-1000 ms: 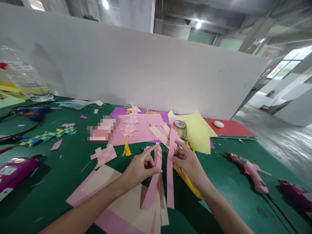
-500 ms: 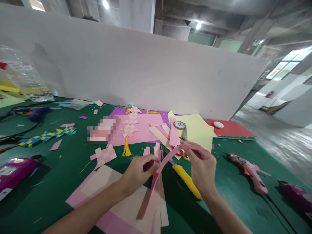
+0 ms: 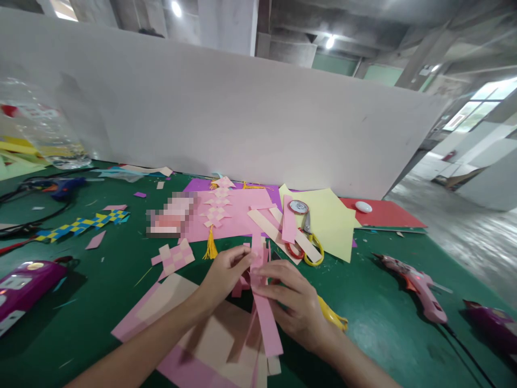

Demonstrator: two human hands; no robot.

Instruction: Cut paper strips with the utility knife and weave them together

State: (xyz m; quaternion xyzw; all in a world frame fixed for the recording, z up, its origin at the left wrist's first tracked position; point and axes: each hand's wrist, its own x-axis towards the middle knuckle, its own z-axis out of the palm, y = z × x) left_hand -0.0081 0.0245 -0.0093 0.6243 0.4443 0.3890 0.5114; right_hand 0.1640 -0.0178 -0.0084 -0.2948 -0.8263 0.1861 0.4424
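Observation:
Pink paper strips [image 3: 267, 322] run lengthwise between my hands at the centre front, over cream strips. My left hand [image 3: 228, 272] pinches the upper left side of the strips. My right hand [image 3: 297, 299] has its fingers on the right side of the same strips, with the thumb hidden. Beneath them lie pink and cream sheets [image 3: 220, 339]. A yellow-handled cutter [image 3: 332, 314] is partly hidden behind my right hand. To the left rests a small pink and cream woven piece [image 3: 174, 258]. Farther back is a woven pink strip with a yellow tassel [image 3: 210, 245].
Scissors [image 3: 315, 249] and a tape roll [image 3: 298, 207] lie on paper behind my right hand. A pink glue gun [image 3: 420, 291] is at the right. A purple device [image 3: 30, 291] and a blue-yellow woven strip [image 3: 83, 225] sit left. A white partition [image 3: 226, 108] stands behind.
My right hand has moved down and left, close to my left hand. The pink strip that arched to the right now lies lengthwise, pointing toward me. More of the scissors shows.

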